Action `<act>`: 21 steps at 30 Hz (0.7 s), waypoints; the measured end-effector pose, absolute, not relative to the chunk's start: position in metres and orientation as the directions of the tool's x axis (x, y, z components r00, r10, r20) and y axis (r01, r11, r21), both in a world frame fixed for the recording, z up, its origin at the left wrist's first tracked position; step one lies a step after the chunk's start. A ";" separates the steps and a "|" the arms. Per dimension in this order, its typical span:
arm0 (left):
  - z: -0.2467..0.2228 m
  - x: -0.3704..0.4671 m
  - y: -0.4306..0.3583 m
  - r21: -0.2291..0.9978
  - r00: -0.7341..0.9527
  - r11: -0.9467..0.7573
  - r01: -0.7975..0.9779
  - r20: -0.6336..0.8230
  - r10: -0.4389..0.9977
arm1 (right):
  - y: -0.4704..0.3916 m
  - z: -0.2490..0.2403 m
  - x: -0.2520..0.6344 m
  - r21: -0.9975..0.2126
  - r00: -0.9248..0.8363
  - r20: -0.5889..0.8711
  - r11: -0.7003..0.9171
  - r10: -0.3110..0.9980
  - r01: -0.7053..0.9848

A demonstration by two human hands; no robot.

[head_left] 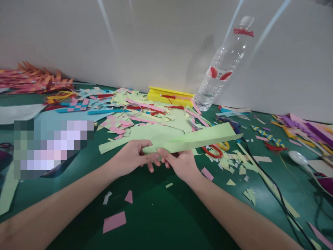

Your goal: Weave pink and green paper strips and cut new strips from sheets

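Observation:
A long folded strip of light green paper (200, 138) is held between my two hands above the green table. My left hand (135, 154) pinches its left end with thumb and fingers. Just beside it, my right hand (180, 163) grips the lower edge, thumb on top, the other fingers partly hidden under the paper. The strip's free end reaches out to the right. Behind it lies a larger light green sheet (156, 131). Scissors with red handles (213, 151) lie to the right of my right hand, partly covered by the strip.
A clear plastic bottle (221, 69) stands by the wall. Paper scraps (117, 123) and a yellow folded piece (156, 93) lie at the back. Orange paper crafts (33, 80) are far left. A white spoon (299, 158) and a black cable (273, 185) lie right. One area at left is blurred.

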State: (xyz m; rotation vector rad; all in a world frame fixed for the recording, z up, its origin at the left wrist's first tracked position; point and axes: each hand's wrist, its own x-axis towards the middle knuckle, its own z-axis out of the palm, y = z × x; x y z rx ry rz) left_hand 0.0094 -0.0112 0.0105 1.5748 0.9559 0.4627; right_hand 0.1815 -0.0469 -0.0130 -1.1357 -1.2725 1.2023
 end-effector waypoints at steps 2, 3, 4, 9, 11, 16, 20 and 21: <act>0.011 0.009 -0.011 0.939 0.582 -0.009 0.344 -0.206 0.787 | -0.047 -0.013 0.181 -0.998 -0.046 0.061 0.062 0.997 0.010; 0.012 0.009 -0.011 0.933 0.579 -0.020 0.358 -0.206 0.789 | -0.047 -0.014 0.182 -0.998 -0.042 0.063 0.064 0.997 0.021; 0.012 0.009 -0.011 0.928 0.577 -0.030 0.372 -0.206 0.790 | -0.046 -0.014 0.182 -0.997 -0.042 0.065 0.067 0.997 0.034; 0.014 0.007 -0.010 0.915 0.574 -0.056 0.400 -0.202 0.794 | -0.046 -0.011 0.185 -0.991 -0.076 0.049 0.058 0.996 0.122; 0.015 0.006 -0.011 0.918 0.579 -0.063 0.391 -0.193 0.792 | -0.045 -0.009 0.188 -0.987 -0.099 0.028 0.043 0.995 0.156; 0.015 0.007 -0.012 0.911 0.583 -0.102 0.399 -0.166 0.795 | -0.042 -0.008 0.194 -0.963 -0.188 0.001 0.052 0.982 0.265; 0.015 0.007 -0.012 0.907 0.570 -0.114 0.405 -0.153 0.807 | -0.041 -0.008 0.196 -0.933 -0.199 -0.041 0.034 0.979 0.358; 0.015 0.007 -0.012 0.907 0.567 -0.118 0.405 -0.148 0.810 | -0.041 -0.008 0.195 -0.931 -0.200 -0.051 0.025 0.979 0.364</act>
